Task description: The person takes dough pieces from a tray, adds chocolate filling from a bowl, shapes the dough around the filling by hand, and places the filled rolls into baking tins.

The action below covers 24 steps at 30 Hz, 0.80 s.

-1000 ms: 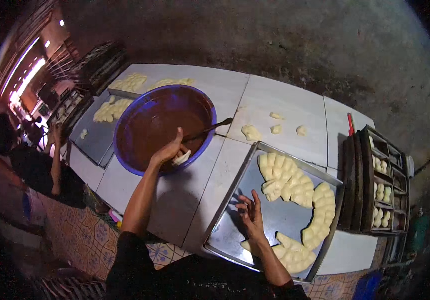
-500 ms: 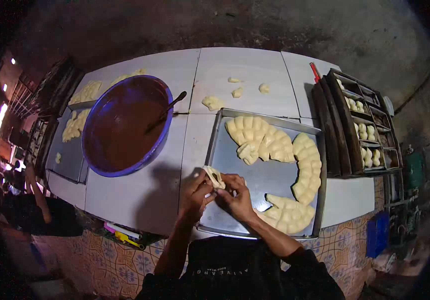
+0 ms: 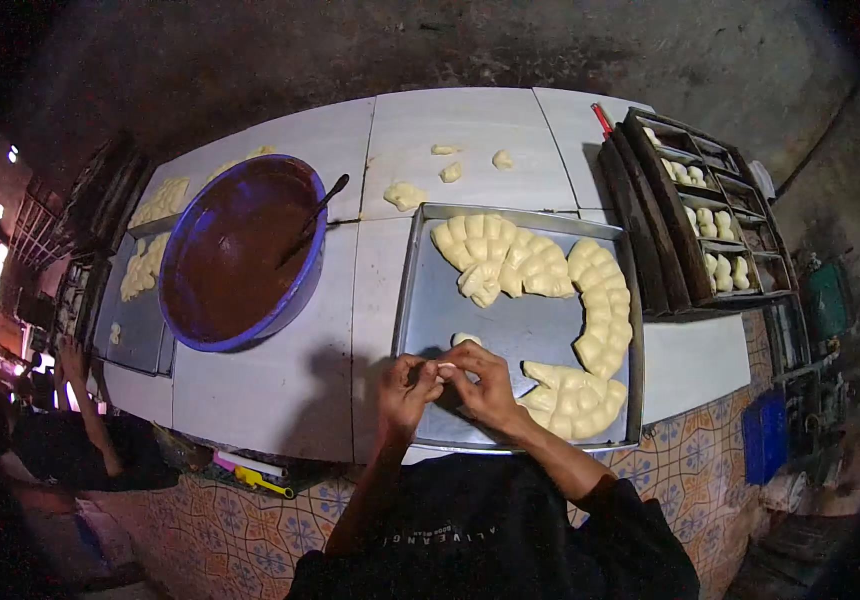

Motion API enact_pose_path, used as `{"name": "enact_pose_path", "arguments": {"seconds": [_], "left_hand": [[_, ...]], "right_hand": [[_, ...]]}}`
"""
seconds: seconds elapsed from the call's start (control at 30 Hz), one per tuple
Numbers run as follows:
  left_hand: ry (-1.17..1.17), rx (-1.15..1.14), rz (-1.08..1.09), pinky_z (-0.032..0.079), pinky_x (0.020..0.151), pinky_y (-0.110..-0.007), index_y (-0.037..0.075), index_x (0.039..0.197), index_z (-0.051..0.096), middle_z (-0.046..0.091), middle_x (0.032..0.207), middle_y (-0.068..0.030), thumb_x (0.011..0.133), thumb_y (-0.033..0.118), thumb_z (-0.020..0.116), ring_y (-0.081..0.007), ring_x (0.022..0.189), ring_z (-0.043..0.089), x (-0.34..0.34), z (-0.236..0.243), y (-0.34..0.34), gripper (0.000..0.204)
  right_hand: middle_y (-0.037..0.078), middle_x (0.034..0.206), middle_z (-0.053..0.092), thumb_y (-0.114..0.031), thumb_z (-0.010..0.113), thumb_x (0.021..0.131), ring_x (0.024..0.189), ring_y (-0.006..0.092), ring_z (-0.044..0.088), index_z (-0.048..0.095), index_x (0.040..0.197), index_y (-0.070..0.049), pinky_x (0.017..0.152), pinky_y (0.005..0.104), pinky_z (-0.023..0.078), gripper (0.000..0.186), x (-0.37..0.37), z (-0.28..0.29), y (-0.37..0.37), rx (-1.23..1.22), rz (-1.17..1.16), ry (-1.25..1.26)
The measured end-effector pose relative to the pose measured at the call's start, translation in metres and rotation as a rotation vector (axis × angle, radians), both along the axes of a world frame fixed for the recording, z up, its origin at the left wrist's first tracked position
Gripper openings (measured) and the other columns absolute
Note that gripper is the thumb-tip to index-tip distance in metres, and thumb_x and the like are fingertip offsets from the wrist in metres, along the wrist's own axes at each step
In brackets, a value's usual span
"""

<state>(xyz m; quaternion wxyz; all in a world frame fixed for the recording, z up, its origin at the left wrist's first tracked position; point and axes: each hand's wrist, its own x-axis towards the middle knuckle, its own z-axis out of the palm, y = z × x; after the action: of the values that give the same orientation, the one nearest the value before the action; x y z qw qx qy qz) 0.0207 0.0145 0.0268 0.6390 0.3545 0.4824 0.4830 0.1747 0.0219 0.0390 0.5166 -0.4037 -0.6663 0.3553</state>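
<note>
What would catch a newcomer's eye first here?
Probably the big blue basin of brown paste, on the white table's left side. Then the pale dough curving through the metal tray to its right; near the tray's left edge, the left hand and right hand pinch a small dough piece.

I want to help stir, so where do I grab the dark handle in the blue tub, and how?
Probably wrap around its top end, coming from the right: the dark handle is thin, slants up out of the brown mixture, and pokes past the right rim of the blue tub.
</note>
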Motion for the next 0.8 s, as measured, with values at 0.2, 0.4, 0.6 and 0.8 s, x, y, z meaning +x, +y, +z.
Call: {"name": "enact_pose_path", "arguments": {"seconds": [0.2, 0.4, 0.6, 0.8], "left_hand": [[0.311, 0.406, -0.115, 0.052, 0.073, -0.027, -0.001, 0.098, 0.054, 0.054, 0.094, -0.0069, 0.088, -0.001, 0.06, -0.0126, 0.087, 0.058, 0.006, 0.003, -0.012, 0.011], [0.664, 0.726, -0.324, 0.047, 0.092, -0.039, 0.0, 0.108, 0.052, 0.052, 0.11, -0.0117, 0.081, 0.002, 0.06, -0.0229, 0.107, 0.053, -0.017, 0.009, -0.022, 0.028], [0.02, 0.245, 0.125, 0.04, 0.097, -0.036, 0.002, 0.116, 0.053, 0.057, 0.119, -0.0134, 0.081, 0.008, 0.062, -0.0216, 0.113, 0.053, -0.019, -0.004, -0.016, 0.037], [0.143, 0.301, 0.225, 0.042, 0.09, -0.031, 0.002, 0.106, 0.058, 0.062, 0.104, -0.0068, 0.082, 0.009, 0.061, -0.0181, 0.1, 0.056, -0.026, -0.015, -0.014, 0.025]], "right_hand": [[0.009, 0.093, 0.062, -0.016, 0.065, 0.087, 0.066, 0.0151, 0.055, 0.05, 0.135, -0.009, 0.056, 0.0276, 0.045, 0.051, 0.006, -0.024, 0.0, -0.074, -0.187, -0.047], [0.009, 0.104, 0.065, -0.004, 0.061, 0.085, 0.078, 0.0128, 0.063, 0.055, 0.125, -0.001, 0.069, 0.0254, 0.052, 0.041, 0.032, -0.023, 0.002, -0.87, 0.577, 0.412], [0.013, 0.113, 0.063, 0.007, 0.055, 0.077, 0.105, 0.0227, 0.059, 0.061, 0.116, 0.003, 0.09, 0.033, 0.047, 0.039, 0.046, -0.101, 0.074, -0.473, 0.065, 0.01], [0.023, 0.105, 0.059, -0.014, 0.067, 0.079, 0.105, 0.0445, 0.051, 0.059, 0.111, 0.002, 0.095, 0.0471, 0.041, 0.036, 0.035, -0.073, 0.056, -0.101, -0.256, -0.495]]}}
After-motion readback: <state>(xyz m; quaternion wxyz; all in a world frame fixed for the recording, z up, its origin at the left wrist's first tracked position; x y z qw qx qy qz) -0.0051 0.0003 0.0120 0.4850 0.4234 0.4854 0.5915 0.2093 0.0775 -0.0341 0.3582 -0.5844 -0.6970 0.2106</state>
